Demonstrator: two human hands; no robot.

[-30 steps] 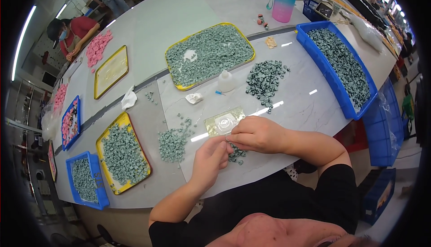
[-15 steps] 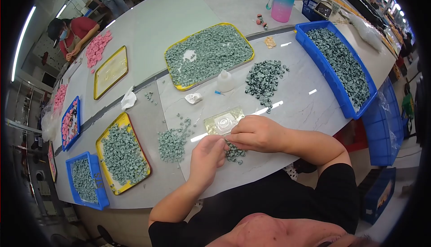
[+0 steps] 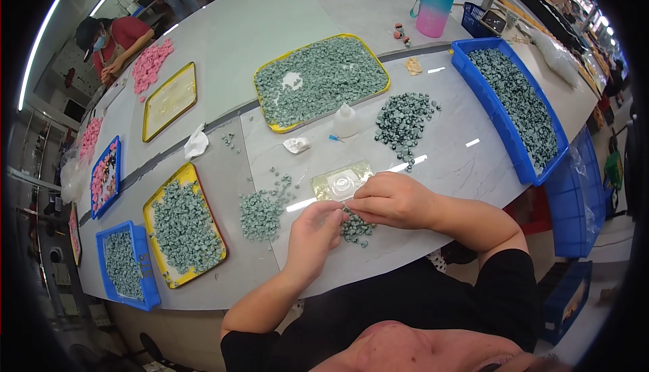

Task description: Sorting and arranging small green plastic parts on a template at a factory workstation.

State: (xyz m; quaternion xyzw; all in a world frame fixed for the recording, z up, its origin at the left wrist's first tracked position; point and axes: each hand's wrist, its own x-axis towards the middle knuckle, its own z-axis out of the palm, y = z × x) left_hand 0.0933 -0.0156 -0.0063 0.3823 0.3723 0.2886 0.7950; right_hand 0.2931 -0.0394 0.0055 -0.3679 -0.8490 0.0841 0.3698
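Observation:
My left hand [image 3: 316,231] and my right hand [image 3: 392,200] meet at the fingertips, both pinched closed. What sits between them is small and mostly covered by the fingers; it may be one of the green pieces. Just beyond them lies a clear, yellowish sheet [image 3: 323,186] bearing a round, clear dish [image 3: 343,183]. Under my right fingers rests a small heap of dark green pieces [image 3: 354,229]. To the left is a pile of lighter green pieces [image 3: 261,216], and farther off a pile of dark, glossy ones [image 3: 405,123].
A white squeeze bottle [image 3: 346,122] and crumpled tissue [image 3: 296,145] stand before a yellow-rimmed tray [image 3: 276,127] of green pieces. Blue bins flank the table, one at right [image 3: 466,68], one at left [image 3: 153,284]. A drink bottle [image 3: 434,7] stands far right. A co-worker [image 3: 128,37] sits far left.
The view has shifted slightly, so everything sits a little differently in the picture. My hands stay together at the same spot, fingers still pinched.

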